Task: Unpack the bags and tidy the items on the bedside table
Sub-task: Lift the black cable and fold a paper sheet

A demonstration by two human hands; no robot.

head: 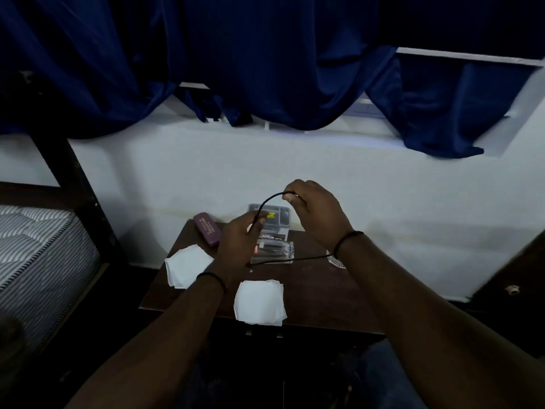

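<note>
A dark wooden bedside table (318,287) stands against the white wall. A maroon case (207,228) lies at its back left corner, two stacks of white paper (187,265) (259,302) nearer the front, and clear plastic packaging (275,246) sits behind them by the wall

You are looking at a dim, underexposed room; the white wall (295,172) catches the most light, with a bluish glow under the curtain (265,69); the lower corners sink into black; straight edges bow outward; detail is soft.
</note>
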